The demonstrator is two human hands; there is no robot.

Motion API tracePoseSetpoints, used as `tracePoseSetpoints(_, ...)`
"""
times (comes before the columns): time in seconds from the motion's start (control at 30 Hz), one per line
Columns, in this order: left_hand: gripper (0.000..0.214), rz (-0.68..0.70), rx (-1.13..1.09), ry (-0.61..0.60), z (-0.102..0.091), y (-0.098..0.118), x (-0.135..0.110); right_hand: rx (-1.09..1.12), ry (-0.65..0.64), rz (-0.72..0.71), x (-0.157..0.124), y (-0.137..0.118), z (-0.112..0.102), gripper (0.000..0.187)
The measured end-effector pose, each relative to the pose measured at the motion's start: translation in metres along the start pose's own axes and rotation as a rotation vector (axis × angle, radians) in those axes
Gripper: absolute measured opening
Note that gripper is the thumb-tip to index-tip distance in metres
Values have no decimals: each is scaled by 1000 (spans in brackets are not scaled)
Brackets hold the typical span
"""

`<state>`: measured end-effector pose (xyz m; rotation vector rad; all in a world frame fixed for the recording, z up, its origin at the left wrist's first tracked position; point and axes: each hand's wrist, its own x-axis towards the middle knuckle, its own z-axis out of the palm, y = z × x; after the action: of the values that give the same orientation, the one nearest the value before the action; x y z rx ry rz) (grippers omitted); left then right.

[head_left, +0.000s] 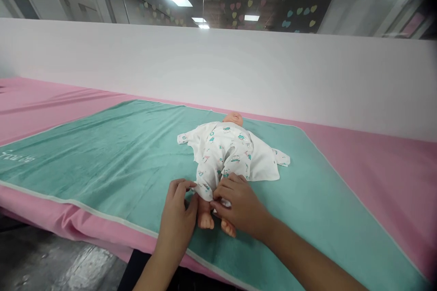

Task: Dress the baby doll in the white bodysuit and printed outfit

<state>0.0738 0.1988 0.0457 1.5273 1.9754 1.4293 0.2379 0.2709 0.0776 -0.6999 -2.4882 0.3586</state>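
Observation:
A baby doll (pixel 233 118) lies on its back with its feet toward me. It wears a white top (pixel 262 159) with small prints, sleeves spread to both sides, and matching printed pants (pixel 209 168). My left hand (pixel 179 211) pinches the outer edge of the pant cuff at the leg on the left. On the inner side of that same cuff, my right hand (pixel 241 202) has its fingers closed on the fabric, partly covering the other leg. Two bare doll feet (pixel 205 220) stick out below the cuffs.
Beneath the doll lies a green mat (pixel 112 163) with a pale border, over a pink cloth (pixel 385 163). A low white wall (pixel 205 68) runs behind, with a mirror or glass (pixel 225 0) above it. Grey floor (pixel 68 259) shows at the lower left.

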Motion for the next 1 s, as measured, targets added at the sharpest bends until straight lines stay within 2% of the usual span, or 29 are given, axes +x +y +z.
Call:
tracePoseSetpoints(0.1, 14, -13, 8, -5, -2, -1, 0, 154, -22, -6, 0, -3, -2, 12)
tracePoseSetpoints(0.27, 16, -149, 1, -85, -4, 6, -5, 463, -134, 61, -1, -2, -14, 13)
tracePoseSetpoints(0.5, 11, -39, 6, -90, -12, 5, -18, 488, -216, -42, 0, 3, -20, 14)
tracePoseSetpoints(0.63, 16, -99, -21, -92, -16, 0, -24, 548, -250, -45, -1, 6, -23, 16)
tracePoseSetpoints(0.77, 16, -198, -116, -69, -23, 8, -23, 819, -270, 63, -3, 16, -26, 16)
tracePoseSetpoints(0.83, 17, -209, -171, -108, -28, 13, -16, 985, -174, 158, -3, 23, -27, 20)
tracePoseSetpoints(0.9, 18, -170, -195, -169, -31, 17, -1, 1062, 20, 256, -2, 32, -27, 24)
tracePoseSetpoints(1.0, 16, -72, -174, -242, -26, 16, 35, 950, 322, 406, 0, 53, -27, 27)
